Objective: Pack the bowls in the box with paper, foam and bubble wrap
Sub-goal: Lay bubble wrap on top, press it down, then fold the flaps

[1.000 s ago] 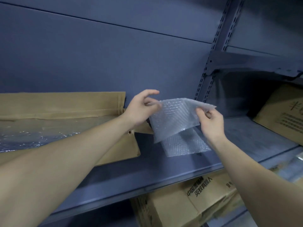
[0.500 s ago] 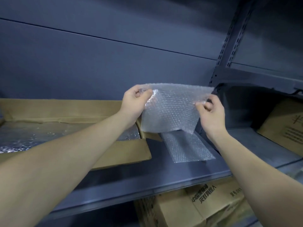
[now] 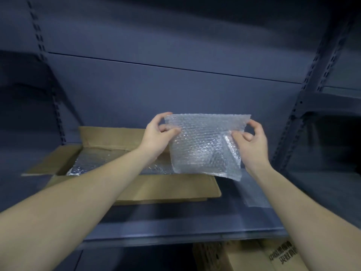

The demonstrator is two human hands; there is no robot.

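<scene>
We held the bubble wrap sheet [image 3: 203, 145] up above the shelf [image 3: 175, 229], left hand [image 3: 158, 135] and right hand [image 3: 252, 145] fingers pinching its top corners, over the right end of the open box [image 3: 156, 188], with bare shelf toward the front edge.

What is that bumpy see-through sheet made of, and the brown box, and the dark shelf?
The bubble wrap, held by the left hand and right hand, looks like thin clear plastic with rows of shiny bubbles. The open box looks like matte brown cardboard with folded flaps. The shelf seems painted metal, smooth grey-blue, though that is less certain.
</scene>
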